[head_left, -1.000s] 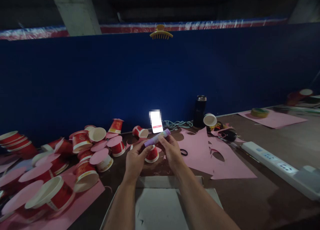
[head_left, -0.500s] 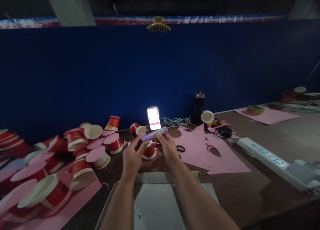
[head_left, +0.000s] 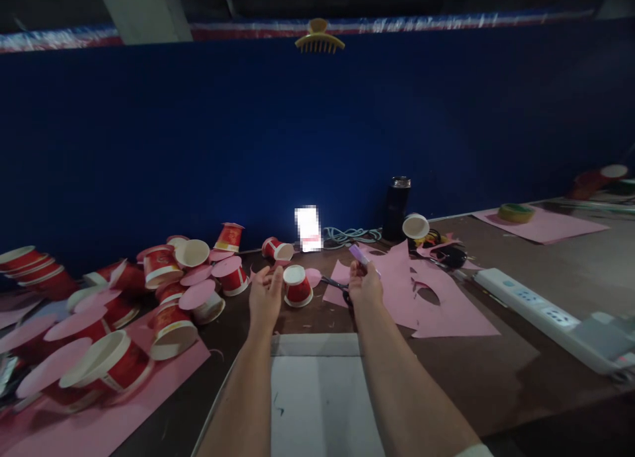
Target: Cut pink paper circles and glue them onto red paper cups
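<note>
A purple tube, apparently a glue stick point(head_left: 358, 253), sticks up from my right hand point(head_left: 366, 284), whose fingers are closed around it. Black scissors point(head_left: 337, 284) lie on the table beside that hand, partly hidden by it. My left hand point(head_left: 265, 295) holds nothing; its thumb and fingers are apart. Just right of its fingers, a red paper cup point(head_left: 297, 291) stands upside down with its pale base up. A small pink paper disc point(head_left: 313, 277) lies behind the cup.
Red paper cups point(head_left: 163, 268) crowd the left, several with pink discs. A lit phone point(head_left: 310, 229) leans against the blue partition point(head_left: 317, 126). Cut pink paper point(head_left: 451, 305), a dark bottle point(head_left: 397, 209) and a power strip point(head_left: 526, 298) lie rightward. A white box lid point(head_left: 317, 397) is in front.
My hands have moved apart. The purple tube, earlier between both hands, is now in my right hand alone, farther right. My left hand has let go, and the standing cup is uncovered.
</note>
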Demonstrator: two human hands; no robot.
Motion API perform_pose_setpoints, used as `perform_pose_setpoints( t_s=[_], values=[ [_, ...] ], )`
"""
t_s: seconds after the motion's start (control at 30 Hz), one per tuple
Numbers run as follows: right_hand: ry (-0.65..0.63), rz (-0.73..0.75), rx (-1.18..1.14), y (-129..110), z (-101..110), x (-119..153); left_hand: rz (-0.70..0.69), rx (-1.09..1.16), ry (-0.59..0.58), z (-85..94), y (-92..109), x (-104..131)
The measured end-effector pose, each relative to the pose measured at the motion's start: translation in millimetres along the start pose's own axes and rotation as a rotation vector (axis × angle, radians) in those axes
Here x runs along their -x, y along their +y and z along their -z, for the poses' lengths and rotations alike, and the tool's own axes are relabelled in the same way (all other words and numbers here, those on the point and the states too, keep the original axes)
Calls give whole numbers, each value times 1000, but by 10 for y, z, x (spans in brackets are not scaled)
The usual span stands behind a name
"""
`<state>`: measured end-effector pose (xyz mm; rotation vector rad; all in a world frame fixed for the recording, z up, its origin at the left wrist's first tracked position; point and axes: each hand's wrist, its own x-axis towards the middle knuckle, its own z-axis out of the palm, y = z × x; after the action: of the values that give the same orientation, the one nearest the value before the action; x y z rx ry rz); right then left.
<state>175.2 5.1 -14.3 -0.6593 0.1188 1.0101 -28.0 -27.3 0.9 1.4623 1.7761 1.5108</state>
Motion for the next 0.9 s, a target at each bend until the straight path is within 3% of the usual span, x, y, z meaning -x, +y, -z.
perform_pose_setpoints(
  t_s=[0.17, 0.43, 0.57, 0.8, 0.9],
  values=[
    [-7, -4, 36, -23, -20, -9, 2, 155, -215, -89, -32, 49],
    [-142, 47, 312, 79, 24, 12, -36, -6, -297, -132, -107, 88],
    [-241, 109, 602, 233, 14, 94, -34, -105, -298, -150, -145, 76],
    [-484, 369, 1237, 318, 33, 314, 16, -211, -324, -186, -173, 48],
    [-498, 403, 1523, 301, 43, 369, -7, -219, -219, -153, -152, 31]
  ],
)
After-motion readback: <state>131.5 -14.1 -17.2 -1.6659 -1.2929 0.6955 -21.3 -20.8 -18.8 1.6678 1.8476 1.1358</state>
